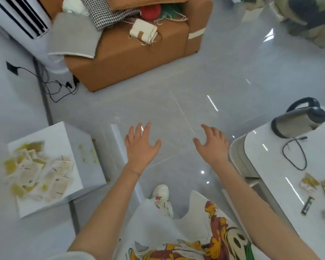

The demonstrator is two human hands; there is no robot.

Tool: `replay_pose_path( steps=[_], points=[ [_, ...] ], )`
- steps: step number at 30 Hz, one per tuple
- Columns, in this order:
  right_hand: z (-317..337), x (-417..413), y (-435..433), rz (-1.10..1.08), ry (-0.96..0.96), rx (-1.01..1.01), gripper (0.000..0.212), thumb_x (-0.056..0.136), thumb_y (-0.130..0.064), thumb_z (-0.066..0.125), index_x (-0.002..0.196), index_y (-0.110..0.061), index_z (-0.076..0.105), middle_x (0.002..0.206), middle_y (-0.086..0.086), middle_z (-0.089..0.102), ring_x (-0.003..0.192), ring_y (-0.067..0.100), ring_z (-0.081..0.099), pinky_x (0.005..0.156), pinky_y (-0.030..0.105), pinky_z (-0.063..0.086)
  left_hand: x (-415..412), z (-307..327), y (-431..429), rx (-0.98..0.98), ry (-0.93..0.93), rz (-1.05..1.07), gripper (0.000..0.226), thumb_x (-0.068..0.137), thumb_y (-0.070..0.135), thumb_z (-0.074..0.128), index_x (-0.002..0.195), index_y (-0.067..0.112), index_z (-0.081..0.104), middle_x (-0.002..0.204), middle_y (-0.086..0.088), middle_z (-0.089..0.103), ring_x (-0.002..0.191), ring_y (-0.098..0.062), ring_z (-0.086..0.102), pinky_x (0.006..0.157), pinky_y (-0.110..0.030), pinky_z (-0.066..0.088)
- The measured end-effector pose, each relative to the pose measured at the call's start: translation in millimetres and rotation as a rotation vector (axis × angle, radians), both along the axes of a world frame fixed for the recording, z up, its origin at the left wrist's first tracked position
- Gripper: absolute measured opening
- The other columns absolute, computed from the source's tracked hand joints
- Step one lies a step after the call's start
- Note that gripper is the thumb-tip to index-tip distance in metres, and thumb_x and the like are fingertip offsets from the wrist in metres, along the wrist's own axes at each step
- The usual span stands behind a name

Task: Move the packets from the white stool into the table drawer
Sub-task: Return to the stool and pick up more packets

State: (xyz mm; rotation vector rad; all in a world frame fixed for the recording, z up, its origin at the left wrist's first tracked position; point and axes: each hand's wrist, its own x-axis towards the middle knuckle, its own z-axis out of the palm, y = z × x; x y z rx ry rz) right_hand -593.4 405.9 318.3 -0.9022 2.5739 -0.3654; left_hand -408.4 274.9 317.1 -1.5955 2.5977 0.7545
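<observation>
From the head camera, both arms reach forward over the pale glossy floor (176,102). The left hand (141,145) is spread flat, fingers straight and apart, with nothing in it. The right hand (212,145) is also open, its fingers slightly bent and fanned, and it holds nothing. The two hands are well apart from each other, and neither touches any object.

The packets (38,169), cream with yellow-green patches, lie in a loose overlapping heap on top of the white stool (58,136), which stands on the floor to the left of the left hand. They look blurred. Two gold handles (88,154) show on the stool's side facing the hands.

To the right, a white tabletop (270,156) carries a grey and black appliance (298,122), a looped black cable (295,156) and a few crumpled yellow-brown wrappers (310,182) near its right edge. I cannot make out a drawer.

Farther back stands a brown sofa (139,59) piled with fabric pieces. A white shoe (160,192) shows below, next to a white printed shirt (195,241).
</observation>
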Motion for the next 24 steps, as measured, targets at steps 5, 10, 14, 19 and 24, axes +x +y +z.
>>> replay_pose_path(
  steps=[5,10,14,19,24],
  points=[
    [3,35,-82,0.140,0.000,-0.002,0.058,0.089,-0.044,0.055,0.142,-0.027,0.040,0.143,0.005,0.044,0.134,0.029,0.033,0.110,0.042,0.024,57,-3,-51,0.046,0.010,0.161,0.070,0.091,0.051,0.052,0.151,0.033,0.021,0.160,-0.001,0.016,0.148,-0.028,0.004,0.119,-0.044,0.006],
    [2,58,-152,0.284,-0.008,0.020,0.057,0.089,-0.044,0.054,0.142,-0.029,0.039,0.143,0.004,0.043,0.134,0.028,0.032,0.111,0.043,0.023,102,-9,-81,0.072,0.016,0.312,0.071,0.091,0.050,0.052,0.151,0.033,0.020,0.160,-0.002,0.016,0.148,-0.028,0.004,0.119,-0.045,0.006],
    [-5,75,-205,0.397,-0.018,0.025,0.053,0.090,-0.044,0.053,0.139,-0.027,0.042,0.141,0.005,0.045,0.133,0.028,0.032,0.111,0.043,0.023,130,-15,-98,0.082,0.008,0.424,0.072,0.091,0.051,0.051,0.152,0.033,0.018,0.161,-0.002,0.014,0.148,-0.029,0.003,0.118,-0.045,0.006],
    [-19,104,-266,0.567,-0.052,0.054,0.045,0.090,-0.043,0.055,0.130,-0.023,0.050,0.134,0.006,0.047,0.129,0.028,0.036,0.109,0.041,0.024,157,-21,-124,0.077,-0.024,0.597,0.082,0.078,0.067,0.032,0.151,0.031,0.024,0.159,-0.004,0.022,0.147,-0.031,0.010,0.118,-0.047,0.013],
    [-27,143,-327,0.820,-0.037,0.081,0.045,0.090,-0.043,0.053,0.131,-0.024,0.049,0.134,0.003,0.046,0.130,0.025,0.035,0.111,0.039,0.023,179,-27,-151,0.076,-0.009,0.791,0.089,0.070,0.070,0.025,0.149,0.030,0.030,0.157,-0.005,0.028,0.146,-0.033,0.016,0.116,-0.048,0.017]
  ],
)
